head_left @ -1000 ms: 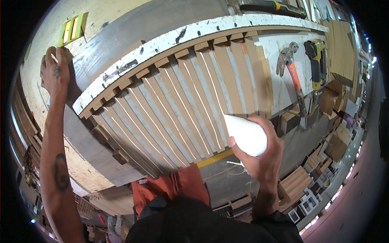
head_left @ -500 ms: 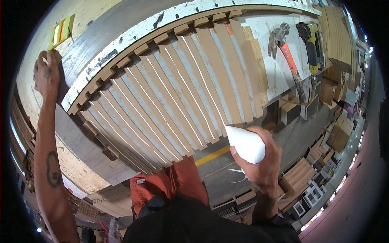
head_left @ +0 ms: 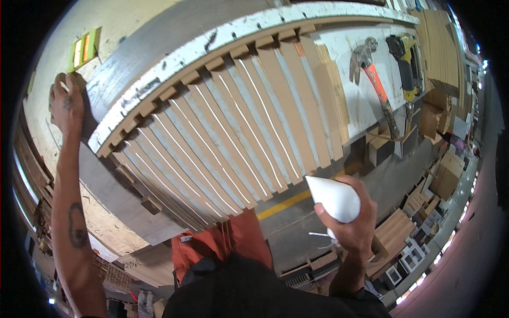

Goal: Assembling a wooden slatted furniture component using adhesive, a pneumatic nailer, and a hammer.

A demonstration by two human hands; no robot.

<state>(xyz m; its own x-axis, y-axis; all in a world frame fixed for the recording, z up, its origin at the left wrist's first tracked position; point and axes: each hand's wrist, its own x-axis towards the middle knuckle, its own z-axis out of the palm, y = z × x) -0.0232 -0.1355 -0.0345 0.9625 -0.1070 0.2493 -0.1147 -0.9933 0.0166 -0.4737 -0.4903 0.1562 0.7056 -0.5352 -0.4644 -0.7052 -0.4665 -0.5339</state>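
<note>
My right hand (head_left: 358, 220) is closed around a white cone (head_left: 336, 199), its pointed tip just off the near end of the strips. Brown wooden strips (head_left: 228, 116) lie side by side on the bench, with greyish bands between them. Thin white beads (head_left: 255, 124) run lengthwise along many of them; the strips farthest right show none. Far to the left, my left hand (head_left: 68, 103) rests on the pale board surface (head_left: 45, 114) with its fingers partly spread, beside a dark edge. Its fingertips are near a small green-framed object (head_left: 84, 50).
A speckled white rail (head_left: 212, 40) bounds the strips' far side. A hammer (head_left: 374, 79) and a yellow-black power tool (head_left: 405, 69) lie at right. Brown sheets (head_left: 442, 53) are stacked beyond them. Cartons and panels (head_left: 392, 236) stand on the floor at right.
My right hand has moved right and slightly nearer with the cone. The cone's tip has left the strip end, where the white bead now shows. The whole view has shifted slightly.
</note>
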